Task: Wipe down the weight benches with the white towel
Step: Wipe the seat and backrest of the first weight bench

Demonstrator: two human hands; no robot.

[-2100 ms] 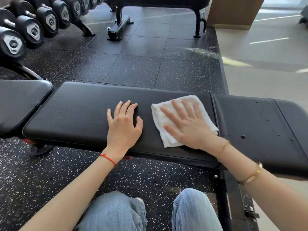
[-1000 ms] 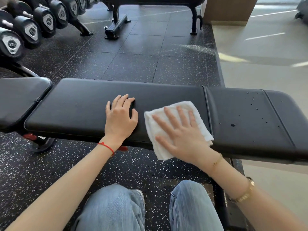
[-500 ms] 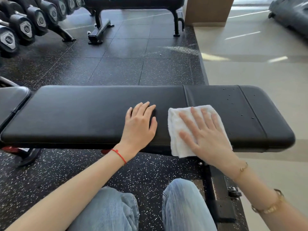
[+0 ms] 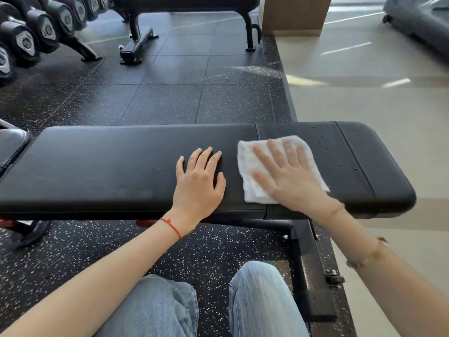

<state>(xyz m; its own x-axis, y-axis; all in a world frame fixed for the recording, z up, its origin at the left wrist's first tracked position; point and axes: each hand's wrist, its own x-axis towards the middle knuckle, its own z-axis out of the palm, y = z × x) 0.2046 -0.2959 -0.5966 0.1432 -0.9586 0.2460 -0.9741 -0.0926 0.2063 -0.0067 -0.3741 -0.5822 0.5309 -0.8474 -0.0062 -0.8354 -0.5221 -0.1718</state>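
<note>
Down at the bottom of my view are my knees in blue jeans (image 4: 262,300), over the speckled rubber floor (image 4: 73,251), with the bench's black steel foot (image 4: 313,276) just to their right. Above them, my left hand (image 4: 198,188) lies flat on the black bench pad (image 4: 97,166), fingers straight and a little spread, holding nothing; I judge it is there as a brace. Just beside it, my right hand (image 4: 289,176) presses the white towel (image 4: 250,166) against the pad with splayed, straight fingers, not curled round it. The towel is folded into a thick square and straddles the seam between the long pad and the end section.

It looks soft, light and limp, so I expect it to bunch or slide out if I push with fingertips alone; a flat palm over its middle should keep it spread. The vinyl looks smooth and slick, so little force should be needed.

Just past the towel, small droplets (image 4: 340,164) bead on the end section, not yet wiped. Farther off stand another bench (image 4: 184,3) and a dumbbell rack (image 4: 36,32).
</note>
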